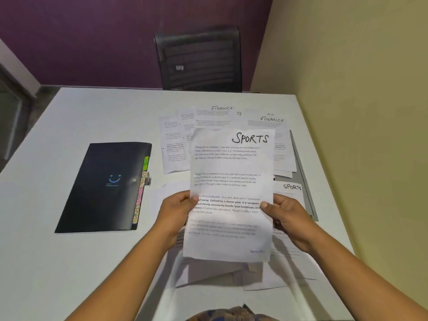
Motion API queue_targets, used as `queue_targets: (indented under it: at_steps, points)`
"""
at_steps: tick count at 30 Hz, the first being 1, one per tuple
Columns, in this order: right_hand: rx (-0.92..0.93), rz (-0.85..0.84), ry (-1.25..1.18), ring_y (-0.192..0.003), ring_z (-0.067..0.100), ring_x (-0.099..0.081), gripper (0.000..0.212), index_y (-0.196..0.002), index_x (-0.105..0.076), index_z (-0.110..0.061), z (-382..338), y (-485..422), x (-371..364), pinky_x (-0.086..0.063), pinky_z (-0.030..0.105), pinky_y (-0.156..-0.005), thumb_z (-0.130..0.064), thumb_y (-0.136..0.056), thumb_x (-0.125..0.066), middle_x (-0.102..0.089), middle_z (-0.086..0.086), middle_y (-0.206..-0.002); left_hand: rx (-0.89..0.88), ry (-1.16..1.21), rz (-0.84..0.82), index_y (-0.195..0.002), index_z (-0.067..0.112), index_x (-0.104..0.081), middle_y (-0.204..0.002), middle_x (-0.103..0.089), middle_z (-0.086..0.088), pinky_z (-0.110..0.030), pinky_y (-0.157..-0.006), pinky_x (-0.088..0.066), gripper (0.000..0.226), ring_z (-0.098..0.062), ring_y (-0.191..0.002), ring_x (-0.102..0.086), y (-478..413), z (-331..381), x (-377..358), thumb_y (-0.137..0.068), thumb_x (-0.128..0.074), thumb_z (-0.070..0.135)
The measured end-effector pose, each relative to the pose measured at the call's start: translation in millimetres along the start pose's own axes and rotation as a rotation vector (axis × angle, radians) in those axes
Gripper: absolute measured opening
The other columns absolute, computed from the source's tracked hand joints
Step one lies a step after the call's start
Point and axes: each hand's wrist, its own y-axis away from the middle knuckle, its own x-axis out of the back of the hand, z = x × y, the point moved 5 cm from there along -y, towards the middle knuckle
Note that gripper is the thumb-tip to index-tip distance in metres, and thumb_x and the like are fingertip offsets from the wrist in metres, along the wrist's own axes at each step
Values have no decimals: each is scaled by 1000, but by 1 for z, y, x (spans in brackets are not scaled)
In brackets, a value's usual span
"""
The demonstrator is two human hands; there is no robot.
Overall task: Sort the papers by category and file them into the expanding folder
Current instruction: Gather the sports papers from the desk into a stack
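Fingers first: I see the left hand (176,210) pinching the left edge of a sheet headed SPORTS (231,193), thumb on the front face, the other fingers hidden behind the paper. The right hand (286,215) grips the right edge the same way, thumb tip on the printed side. So both hands are closed on that one sheet, held up off the desk (69,262), tilted toward the camera, text upright and readable. Under and around it I see loose papers: a fan of sheets (176,144) beyond the top left corner, two marked FINANCE (221,108) and (272,119) at the far side, another SPORTS page (292,187) just right of the held sheet, more white pages (278,276) lying under the forearms near the desk's front edge. A grey folder edge (305,181) pokes out from under the right-hand stack. The black expanding folder (104,188) lies flat and closed to the left, well apart from the hands, with coloured index tabs (140,198) showing along its right side; tab writing too small to read surely. Behind the desk, a black mesh chair (199,61) against the purple wall.
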Motion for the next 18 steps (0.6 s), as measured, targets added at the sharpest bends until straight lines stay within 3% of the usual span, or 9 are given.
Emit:
queue_targets:
  at_steps: [4,9,11,13,16,18]
  points:
    - [-141,284,-47,-77,22,-71,11,-101,-72,-8,43,7,46,-56,30,-70,-14,-94,-65,-77,15,-99,-43,34,129,-106,13,-72,-95,-78,-3,-23,-62,-57,16,-19,-82,-75,2,-8,11,-96,-60,11]
    - [-229,566,177,-71,23,-70,9,-83,-73,-8,95,23,98,-53,30,-65,-4,-86,-65,-76,17,-91,-14,34,192,-100,17,-73,-97,-77,-5,-36,-81,-56,14,-24,-86,-73,4,-28,14,-95,-61,10]
    - [-261,648,297,-70,19,-67,8,-90,-72,-11,109,28,109,-53,31,-66,-9,-84,-66,-74,9,-90,-20,47,196,-102,14,-72,-97,-76,-6,-35,-83,-55,15,-24,-86,-71,5,-29,10,-95,-60,9]
    - [-287,713,453,-81,21,-65,21,-104,-68,-13,119,29,117,-52,32,-72,-18,-84,-69,-71,3,-99,-20,51,189,-102,14,-73,-94,-75,-6,-30,-73,-54,15,-25,-83,-68,5,-30,4,-95,-60,9]
    - [-317,734,581,-95,25,-61,44,-124,-59,-10,128,28,122,-44,29,-76,-26,-85,-72,-66,8,-116,-21,41,180,-101,14,-73,-89,-74,-6,-21,-56,-51,15,-22,-74,-65,4,-30,-2,-95,-60,9]
    - [-353,724,618,-99,30,-62,51,-127,-56,-7,132,26,121,-47,32,-76,-31,-84,-72,-66,11,-117,-16,42,176,-105,11,-72,-93,-76,-6,-18,-54,-52,16,-17,-74,-69,4,-29,-5,-95,-59,8]
